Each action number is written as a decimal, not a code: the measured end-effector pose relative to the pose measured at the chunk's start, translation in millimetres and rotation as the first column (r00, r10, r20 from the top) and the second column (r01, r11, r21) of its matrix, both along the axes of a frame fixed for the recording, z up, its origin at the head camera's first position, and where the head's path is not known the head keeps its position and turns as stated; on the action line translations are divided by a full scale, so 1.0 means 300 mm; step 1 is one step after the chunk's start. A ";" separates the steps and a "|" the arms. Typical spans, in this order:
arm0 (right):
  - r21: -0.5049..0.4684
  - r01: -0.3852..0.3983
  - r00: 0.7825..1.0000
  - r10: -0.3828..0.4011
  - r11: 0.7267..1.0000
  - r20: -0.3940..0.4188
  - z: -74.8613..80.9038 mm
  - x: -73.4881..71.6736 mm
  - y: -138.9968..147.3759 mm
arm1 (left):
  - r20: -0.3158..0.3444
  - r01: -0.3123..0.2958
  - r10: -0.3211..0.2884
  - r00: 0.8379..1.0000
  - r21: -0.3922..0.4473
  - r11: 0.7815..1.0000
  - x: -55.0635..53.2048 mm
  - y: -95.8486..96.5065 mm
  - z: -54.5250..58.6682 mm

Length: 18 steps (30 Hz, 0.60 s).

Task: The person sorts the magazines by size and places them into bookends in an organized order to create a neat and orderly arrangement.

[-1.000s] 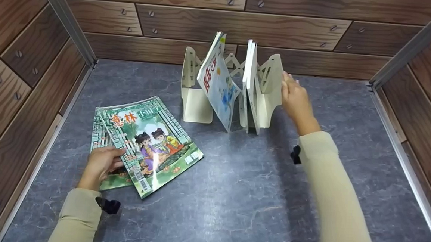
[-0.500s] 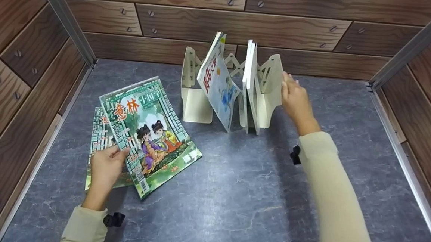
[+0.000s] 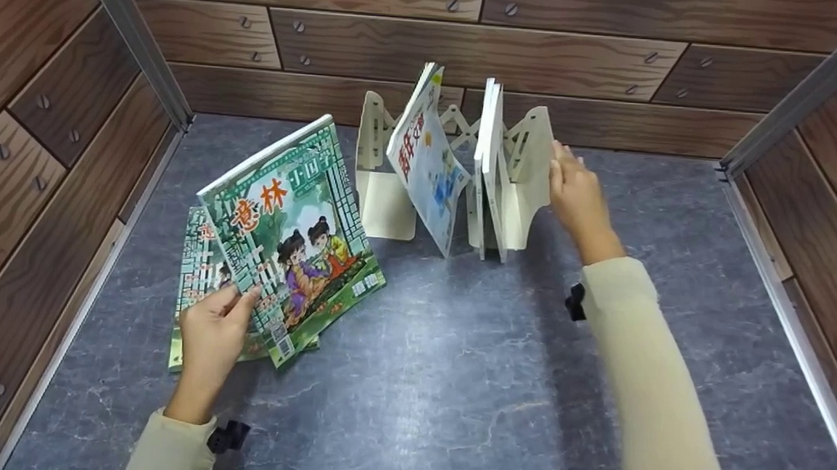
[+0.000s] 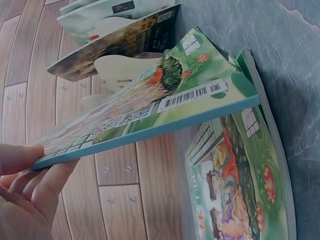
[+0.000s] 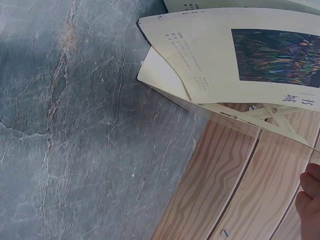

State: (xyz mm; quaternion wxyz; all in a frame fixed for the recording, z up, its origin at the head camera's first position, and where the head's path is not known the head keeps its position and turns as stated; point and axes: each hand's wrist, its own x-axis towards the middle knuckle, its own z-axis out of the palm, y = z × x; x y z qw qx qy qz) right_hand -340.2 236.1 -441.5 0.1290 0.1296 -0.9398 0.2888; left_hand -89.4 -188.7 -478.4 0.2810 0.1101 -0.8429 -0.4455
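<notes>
My left hand (image 3: 214, 339) pinches a green magazine (image 3: 294, 249) by its left edge, thumb on the cover and fingers beneath. The magazine is tilted, its top edge raised. Partly under it, a second green magazine (image 4: 235, 185) with a like cover lies on the table. At the back stands a cream expandable book rack (image 3: 387, 208). My right hand (image 3: 579, 201) rests against the outer side of the rack's right end plate (image 3: 537, 166); only some of its fingertips (image 5: 311, 185) show in the right wrist view.
Within the rack, a pale-blue-covered magazine (image 3: 430, 170) leans left. Thin white-edged books (image 3: 490, 174) stand close to the right end plate. Wood-patterned walls (image 3: 372, 47) enclose the dark marbled table (image 3: 446, 382) at the back and both sides.
My left hand has lifted the upper green magazine off the lower one, raising and tilting its top edge. The right hand stays at the rack's end plate.
</notes>
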 end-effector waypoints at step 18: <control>0.001 0.002 1.000 -0.002 1.000 -0.007 -0.002 -0.001 -0.003 | -0.223 0.078 -0.091 0.970 -0.068 0.995 -0.053 0.111 0.058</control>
